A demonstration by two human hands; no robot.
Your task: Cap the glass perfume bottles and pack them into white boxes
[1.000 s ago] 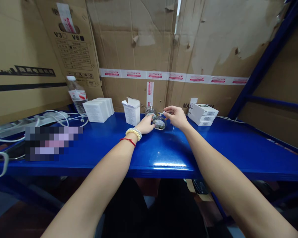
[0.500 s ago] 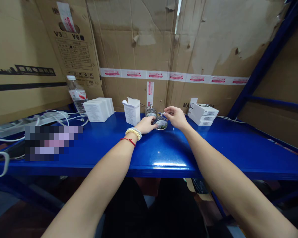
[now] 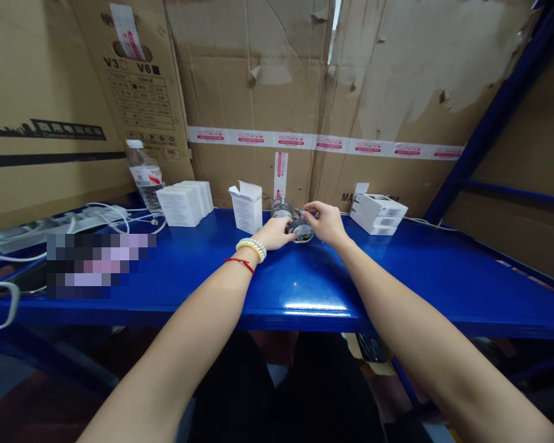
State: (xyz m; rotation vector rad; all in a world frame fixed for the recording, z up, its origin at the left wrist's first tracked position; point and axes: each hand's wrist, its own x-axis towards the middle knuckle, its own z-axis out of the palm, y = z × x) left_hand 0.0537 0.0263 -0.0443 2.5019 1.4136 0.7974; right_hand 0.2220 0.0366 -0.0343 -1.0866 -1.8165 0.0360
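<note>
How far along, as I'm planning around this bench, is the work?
Possibly done: the left row of white boxes looks closed. In hand: the left hand steadies the front glass bottle; the right hand is at its neck. Seemingly left: the rear bottle, unboxed, and the open white box.

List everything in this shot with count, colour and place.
Front glass bottle: one, clear, between the hands
Rear glass bottle: one, clear, behind left hand
Open box: one, white, left of bottles
Closed boxes: several, white, farther left
Stacked boxes: three, white, right
Plastic bottle: one, clear, back left
Power strip: one, white, left, among white cables
Pixelated patch: unreadable, left
Table: one, blue
Cardboard: several sheets, brown, taped, behind
Wristbands: two, yellow-grey and red, left wrist
Left hand: on front glass bottle
Right hand: fingers at its top
Legs: two, black-clad, below
</note>
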